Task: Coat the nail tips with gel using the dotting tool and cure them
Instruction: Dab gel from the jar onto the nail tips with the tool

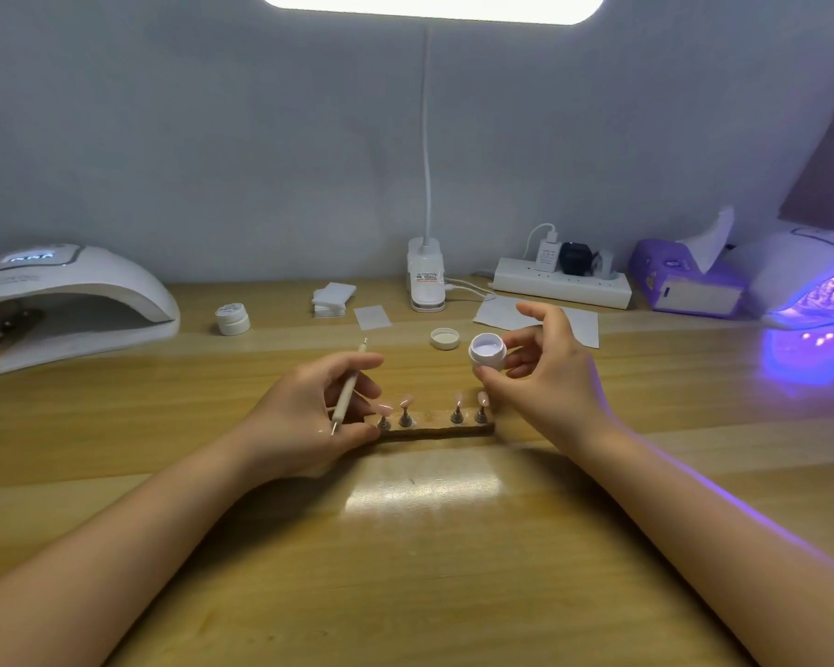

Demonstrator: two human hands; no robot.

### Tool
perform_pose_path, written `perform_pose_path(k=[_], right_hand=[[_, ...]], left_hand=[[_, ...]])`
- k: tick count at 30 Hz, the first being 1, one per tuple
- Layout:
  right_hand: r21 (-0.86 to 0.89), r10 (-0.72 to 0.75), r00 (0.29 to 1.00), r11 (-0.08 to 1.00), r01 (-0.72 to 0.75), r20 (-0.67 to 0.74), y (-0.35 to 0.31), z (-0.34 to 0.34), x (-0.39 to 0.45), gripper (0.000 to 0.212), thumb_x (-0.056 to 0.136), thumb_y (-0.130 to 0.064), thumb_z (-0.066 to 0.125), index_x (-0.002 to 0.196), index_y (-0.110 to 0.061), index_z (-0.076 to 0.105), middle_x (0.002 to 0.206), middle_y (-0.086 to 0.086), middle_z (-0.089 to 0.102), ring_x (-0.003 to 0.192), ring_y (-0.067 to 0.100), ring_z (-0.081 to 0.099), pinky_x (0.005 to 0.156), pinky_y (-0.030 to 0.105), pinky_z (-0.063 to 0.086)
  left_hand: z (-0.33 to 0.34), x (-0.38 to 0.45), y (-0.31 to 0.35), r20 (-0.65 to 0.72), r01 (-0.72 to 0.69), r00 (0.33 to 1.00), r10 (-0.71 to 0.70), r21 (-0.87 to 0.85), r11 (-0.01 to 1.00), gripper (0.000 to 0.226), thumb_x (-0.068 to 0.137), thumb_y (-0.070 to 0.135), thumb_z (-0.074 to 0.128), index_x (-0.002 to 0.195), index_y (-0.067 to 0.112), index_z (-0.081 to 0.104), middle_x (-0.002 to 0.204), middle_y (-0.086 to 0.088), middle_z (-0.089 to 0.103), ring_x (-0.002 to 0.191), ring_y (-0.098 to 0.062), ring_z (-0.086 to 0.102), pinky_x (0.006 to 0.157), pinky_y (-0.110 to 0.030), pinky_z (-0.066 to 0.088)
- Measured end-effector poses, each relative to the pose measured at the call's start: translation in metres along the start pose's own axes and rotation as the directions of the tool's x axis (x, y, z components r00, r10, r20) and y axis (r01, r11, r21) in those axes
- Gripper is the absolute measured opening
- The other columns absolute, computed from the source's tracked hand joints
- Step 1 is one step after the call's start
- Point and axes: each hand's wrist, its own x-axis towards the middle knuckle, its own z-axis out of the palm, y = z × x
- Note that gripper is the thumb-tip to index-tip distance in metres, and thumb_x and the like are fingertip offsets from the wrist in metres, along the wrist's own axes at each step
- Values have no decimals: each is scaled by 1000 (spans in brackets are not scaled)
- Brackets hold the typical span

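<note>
Left hand [316,416]: fingers curled round the dotting tool [349,388], at the left end of the nail stand [434,426]. Tool's long axis runs steeply away from the person; one metal point aims back toward the wall, the other down by the palm.

Right hand [538,377]: thumb and fingers pinch an open gel pot [487,351], raised above the right end of the stand, mouth tilted toward the left hand; forefinger lifted free.

Nail stand: dark bar lying across the desk between the hands, long axis left to right, four pegs upright bearing pale pink nail tips [408,402], two at each end.

Pot lid [444,338]: upturned on the desk just behind the stand.

Second pot [232,319]: closed, behind and left of the stand.

Wipe pads [333,297], paper sheets [540,320]: behind the stand.

Desk lamp [425,276]: clamp base behind the stand, lit head overhead.

Power strip [562,284], tissue pack [684,279]: behind and right.

Curing lamp [63,300], far left, unlit inside. Second curing lamp [819,281], far right, glowing violet.

Desk [405,546]: glossy yellow wood grain. Wall [213,137]: plain pale grey.
</note>
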Motion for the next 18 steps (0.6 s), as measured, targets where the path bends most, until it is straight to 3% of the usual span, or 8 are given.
perform_pose_path(k=[7, 14, 18], right_hand=[[30, 4, 1000, 1000, -4, -6, -7, -4, 1, 80, 73, -28, 82, 138, -18, 37, 104, -3, 64, 87, 9, 63, 77, 23, 56], [79, -59, 998, 995, 61, -25, -29, -5, 1, 80, 71, -28, 84, 136, -17, 38, 102, -3, 66, 86, 9, 65, 76, 22, 57], [80, -98, 995, 992, 98, 0, -39, -2, -3, 80, 71, -26, 84, 136, -17, 39, 100, -5, 66, 85, 8, 65, 76, 21, 57]], left_hand=[[-9, -2, 5, 34, -28, 999, 27, 44, 999, 62, 78, 6, 78, 129, 29, 51, 103, 3, 64, 100, -10, 65, 87, -19, 52], [-8, -3, 18, -140, -107, 984, 110, 30, 994, 46, 81, 13, 75, 122, 27, 58, 90, 11, 66, 90, -6, 65, 79, -12, 49], [-2, -3, 28, -261, -134, 959, 114, -60, 989, 23, 92, 21, 59, 114, 27, 63, 80, 1, 68, 76, -8, 66, 74, -14, 51]])
